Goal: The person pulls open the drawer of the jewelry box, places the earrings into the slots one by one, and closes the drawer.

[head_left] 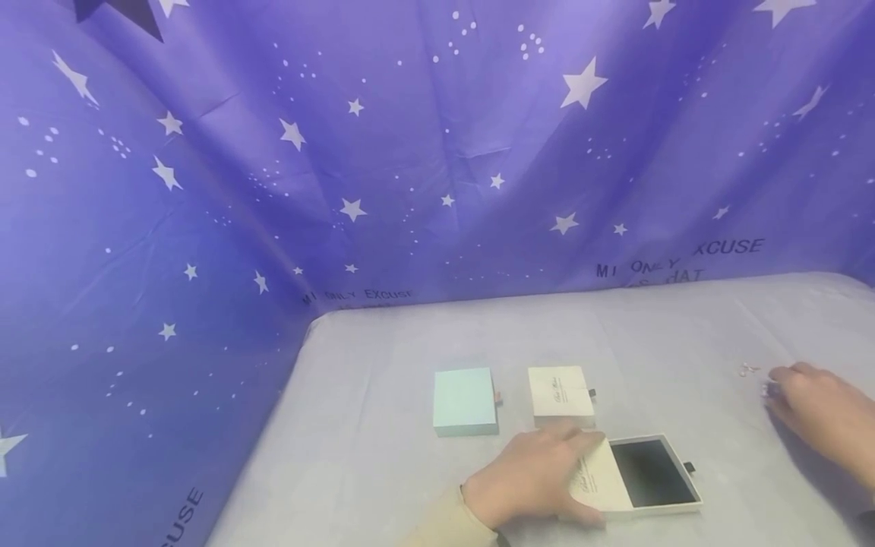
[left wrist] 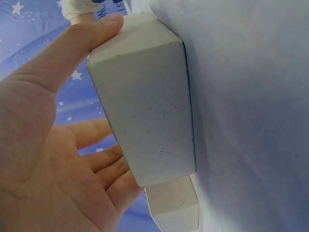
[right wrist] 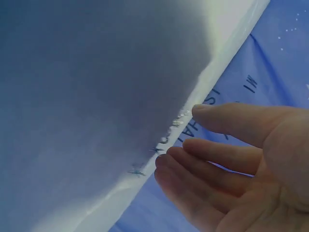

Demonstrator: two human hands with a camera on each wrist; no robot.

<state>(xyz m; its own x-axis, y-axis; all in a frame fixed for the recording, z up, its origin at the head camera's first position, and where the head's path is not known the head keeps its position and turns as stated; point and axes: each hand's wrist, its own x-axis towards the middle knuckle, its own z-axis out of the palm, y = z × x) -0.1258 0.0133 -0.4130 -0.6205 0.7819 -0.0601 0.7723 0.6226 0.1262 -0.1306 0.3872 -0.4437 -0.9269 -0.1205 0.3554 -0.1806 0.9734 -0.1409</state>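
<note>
A cream drawer box (head_left: 606, 486) lies on the table with its tray slid out to the right, showing a dark lining (head_left: 652, 472). My left hand (head_left: 529, 475) holds the box's sleeve, thumb on the near side and fingers toward the far side. The left wrist view shows the box's plain end (left wrist: 142, 116) close to the palm. Far to the right, my right hand (head_left: 820, 406) is over small shiny jewellery pieces (head_left: 749, 370). In the right wrist view thumb and fingers are apart, with tiny pieces (right wrist: 177, 123) just beyond the fingertips.
A mint-green drawer box (head_left: 465, 399) with an orange tab sits at the left. Beside it, behind my left hand, stands a closed cream box (head_left: 562, 391) with a dark tab. A purple star-printed curtain (head_left: 437, 152) hangs behind the white-covered table (head_left: 369, 380).
</note>
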